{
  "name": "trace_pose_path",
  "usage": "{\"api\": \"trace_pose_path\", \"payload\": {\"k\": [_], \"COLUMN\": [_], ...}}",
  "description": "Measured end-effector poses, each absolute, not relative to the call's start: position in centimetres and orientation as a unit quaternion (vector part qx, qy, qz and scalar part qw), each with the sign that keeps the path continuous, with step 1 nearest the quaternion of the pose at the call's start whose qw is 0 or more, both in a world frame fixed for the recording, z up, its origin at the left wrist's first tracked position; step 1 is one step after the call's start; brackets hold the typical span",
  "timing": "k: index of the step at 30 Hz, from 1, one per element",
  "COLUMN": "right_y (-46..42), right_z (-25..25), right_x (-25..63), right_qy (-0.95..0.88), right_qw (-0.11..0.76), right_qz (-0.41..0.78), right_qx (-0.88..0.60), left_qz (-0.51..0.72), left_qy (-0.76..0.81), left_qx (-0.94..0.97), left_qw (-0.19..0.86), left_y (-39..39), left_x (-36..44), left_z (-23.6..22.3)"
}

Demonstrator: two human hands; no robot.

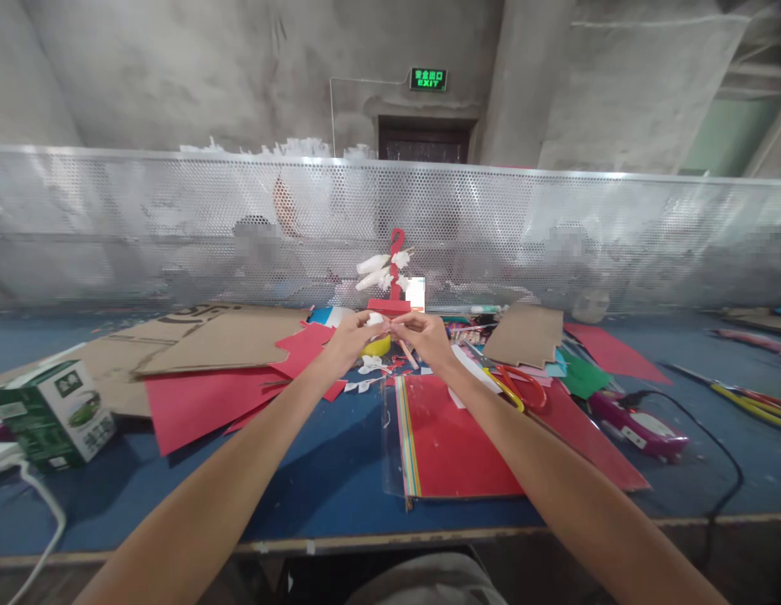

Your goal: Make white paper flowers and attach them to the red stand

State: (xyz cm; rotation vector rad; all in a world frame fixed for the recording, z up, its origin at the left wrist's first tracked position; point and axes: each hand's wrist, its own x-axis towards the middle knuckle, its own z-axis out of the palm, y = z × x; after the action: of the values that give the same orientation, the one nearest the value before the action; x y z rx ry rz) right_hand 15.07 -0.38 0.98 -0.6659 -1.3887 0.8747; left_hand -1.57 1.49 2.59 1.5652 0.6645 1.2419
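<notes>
Both of my arms reach over the blue table, and the fingertips meet near its middle. My left hand [353, 338] is closed in a pinch on a small white paper piece [374, 319]. My right hand [427, 338] is also pinched, its fingertips touching those of the left; what lies between them is too small to make out. Just behind stands a red paper stand [390, 306] with a looped top, carrying white paper flowers [373, 265]. A yellow round object [376, 345] sits below my left fingers, near white paper scraps [370, 365].
Cardboard sheets [227, 340] and red paper [201, 403] lie left, beside a green-and-white carton [56, 412]. On the right are a red paper stack [466, 445], red-handled scissors [522, 386], a purple device [642, 427] with a black cable, and long-handled pliers [736, 399]. A perforated metal screen [144, 218] runs behind.
</notes>
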Motion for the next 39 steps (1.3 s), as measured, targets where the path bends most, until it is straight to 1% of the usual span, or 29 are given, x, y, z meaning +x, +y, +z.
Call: {"api": "trace_pose_path", "payload": {"k": [4, 8, 13, 16, 19, 21, 24, 26, 28, 34, 37, 39], "right_y": [-0.3, -0.5, -0.6, -0.2, 0.5, 0.9, 1.5, 1.7, 1.7, 1.3, 1.1, 1.2], "right_z": [0.9, 0.9, 0.9, 0.7, 0.6, 0.5, 0.4, 0.3, 0.2, 0.2, 0.2, 0.2], "right_x": [14.5, 14.1, 14.3, 14.9, 15.8, 16.5, 17.3, 17.5, 17.6, 17.2, 17.2, 17.2], "right_qy": [-0.556, -0.507, -0.511, -0.529, -0.518, -0.499, -0.489, -0.490, -0.496, -0.538, -0.545, -0.548], "right_qw": [0.649, 0.658, 0.644, 0.634, 0.645, 0.658, 0.668, 0.670, 0.666, 0.635, 0.626, 0.624], "right_qz": [0.436, 0.489, 0.500, 0.481, 0.464, 0.460, 0.455, 0.452, 0.450, 0.428, 0.425, 0.422], "right_qx": [-0.282, -0.265, -0.273, -0.294, -0.317, -0.327, -0.327, -0.325, -0.329, -0.353, -0.363, -0.364], "left_qz": [0.513, 0.518, 0.483, 0.439, 0.380, 0.298, 0.131, 0.035, -0.018, -0.065, -0.066, -0.058], "left_qy": [0.311, 0.318, 0.332, 0.331, 0.344, 0.377, 0.442, 0.441, 0.438, 0.466, 0.462, 0.461], "left_qx": [0.681, 0.705, 0.758, 0.789, 0.817, 0.845, 0.876, 0.891, 0.895, 0.879, 0.879, 0.882], "left_qw": [0.420, 0.367, 0.287, 0.274, 0.265, 0.236, 0.140, 0.103, 0.088, 0.078, 0.092, 0.081], "left_y": [1.1, 0.9, 1.0, 0.8, 0.5, 0.4, 0.5, 0.6, 0.8, 1.0, 1.0, 1.0], "left_x": [-1.6, -1.6, -1.8, -2.2, -3.3, -4.3, -5.5, -5.8, -5.5, -3.9, -3.7, -3.8], "left_z": [2.9, 3.1, 3.1, 3.4, 3.9, 4.3, 4.3, 4.0, 3.3, 1.7, 1.8, 1.9]}}
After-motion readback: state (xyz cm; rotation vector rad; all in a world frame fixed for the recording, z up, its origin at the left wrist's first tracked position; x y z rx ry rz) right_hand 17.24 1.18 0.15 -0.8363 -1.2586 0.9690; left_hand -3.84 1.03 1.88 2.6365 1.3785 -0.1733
